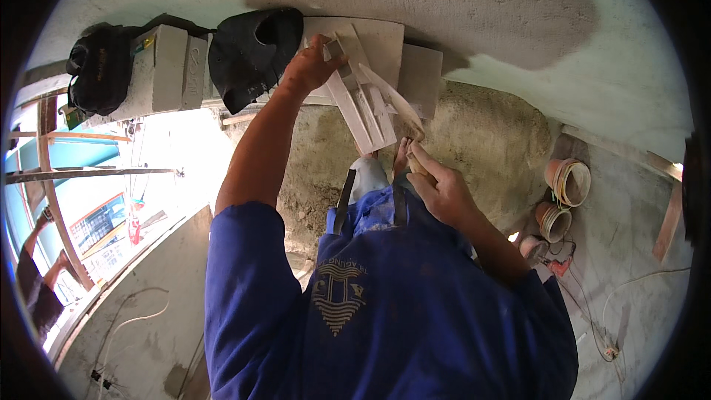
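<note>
My left hand point(311, 67) is closed around the upper end of a pale plastering float point(361, 107), its ribbed back facing me. In my right hand point(443, 189) is the handle of a trowel point(396, 100) with a long pointed blade smeared pale. The blade lies against the float's right side, its tip toward my left hand. Behind the float are a pale block point(385, 33) and a greyer one point(422, 78). A black cap point(255, 55) rests just left of my left hand. How the right fingers wrap the handle is partly hidden.
A dark wet patch point(422, 0) marks the wall ahead. Pale blocks point(170, 67) and a black bag point(100, 70) line the left ledge, above a bright opening. At right are stacked buckets point(570, 183) and cables. Another person's arm point(59, 270) shows far left.
</note>
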Tool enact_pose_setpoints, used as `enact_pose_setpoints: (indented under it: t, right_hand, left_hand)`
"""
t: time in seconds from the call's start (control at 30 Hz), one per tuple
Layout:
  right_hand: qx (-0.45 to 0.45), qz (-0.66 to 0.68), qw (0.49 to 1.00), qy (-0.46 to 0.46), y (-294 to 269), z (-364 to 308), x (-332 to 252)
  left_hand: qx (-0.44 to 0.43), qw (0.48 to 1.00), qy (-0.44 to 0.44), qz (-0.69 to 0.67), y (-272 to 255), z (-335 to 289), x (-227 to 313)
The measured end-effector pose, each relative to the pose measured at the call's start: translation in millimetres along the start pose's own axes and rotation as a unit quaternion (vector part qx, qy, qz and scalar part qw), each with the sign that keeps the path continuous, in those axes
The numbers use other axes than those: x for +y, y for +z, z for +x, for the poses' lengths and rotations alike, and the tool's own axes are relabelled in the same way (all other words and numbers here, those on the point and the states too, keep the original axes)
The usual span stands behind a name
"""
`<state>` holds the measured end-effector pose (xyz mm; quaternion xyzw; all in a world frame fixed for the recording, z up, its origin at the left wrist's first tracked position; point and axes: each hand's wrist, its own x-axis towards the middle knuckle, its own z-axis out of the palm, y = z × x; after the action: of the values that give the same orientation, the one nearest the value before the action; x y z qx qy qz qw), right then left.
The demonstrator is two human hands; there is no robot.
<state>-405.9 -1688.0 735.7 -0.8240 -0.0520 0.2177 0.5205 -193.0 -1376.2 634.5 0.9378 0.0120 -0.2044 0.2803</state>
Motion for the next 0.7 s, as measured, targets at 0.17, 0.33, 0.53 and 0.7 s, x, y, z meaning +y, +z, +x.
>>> enact_pose_setpoints:
  t: [0.17,0.33,0.53,0.7]
  right_hand:
    - [-0.064,-0.099,0.992,0.052,1.9,4.0,-9.4]
    - [-0.034,-0.083,0.996,0.006,7.3,-1.4,-8.1]
    - [0.022,-0.047,0.998,0.027,3.2,-3.7,-11.9]
    - [0.004,-0.077,0.989,0.124,-14.5,-12.3,-20.1]
  left_hand:
    - [0.010,1.000,-0.006,0.017,-6.0,-4.4,7.6]
    - [0.039,0.999,0.007,0.033,0.3,-4.2,1.9]
    - [0.035,0.995,-0.028,0.092,-12.7,-13.7,29.0]
    - [0.180,0.968,0.071,0.157,-3.0,-21.5,19.7]
